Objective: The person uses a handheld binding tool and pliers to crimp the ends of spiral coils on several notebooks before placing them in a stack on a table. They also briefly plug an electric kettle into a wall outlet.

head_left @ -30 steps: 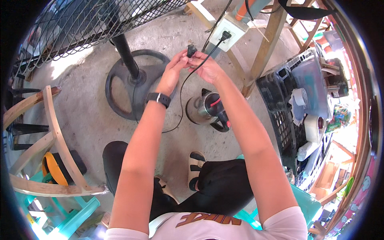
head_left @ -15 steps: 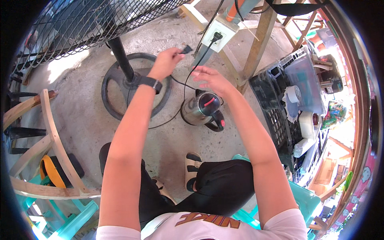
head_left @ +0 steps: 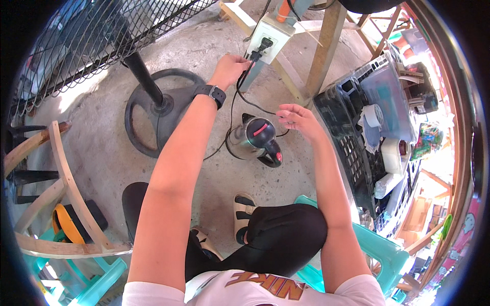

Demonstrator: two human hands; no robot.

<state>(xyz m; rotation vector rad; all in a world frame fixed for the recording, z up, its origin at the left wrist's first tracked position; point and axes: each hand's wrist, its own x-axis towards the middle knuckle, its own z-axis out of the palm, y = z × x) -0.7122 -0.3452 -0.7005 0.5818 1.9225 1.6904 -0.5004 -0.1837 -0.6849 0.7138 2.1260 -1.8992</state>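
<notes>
My left hand [head_left: 230,70] pinches a black power plug [head_left: 254,57] by its body, close below a white outlet box [head_left: 278,37]. Another black plug [head_left: 265,44] sits in that box. Whether the held plug touches the socket, I cannot tell. My right hand [head_left: 303,123] has its fingers stretched out and apart, to the right of a steel electric kettle [head_left: 239,143] and above the floor. The kettle stands upright with its black lid [head_left: 261,133] closed and its handle turned toward me. A black cord [head_left: 255,106] hangs from the outlet area past the kettle.
A round black metal base with a post [head_left: 148,81] stands left of the kettle. Black crates [head_left: 352,148] with plastic containers line the right side. A wooden leg [head_left: 324,48] rises behind the outlet. Curved wooden pieces [head_left: 69,183] and a teal stool [head_left: 377,250] flank me.
My left hand has moved right and up with the plug, up to the outlet box. My right hand has shifted right and down, away from the hanging cord. The kettle stays put.
</notes>
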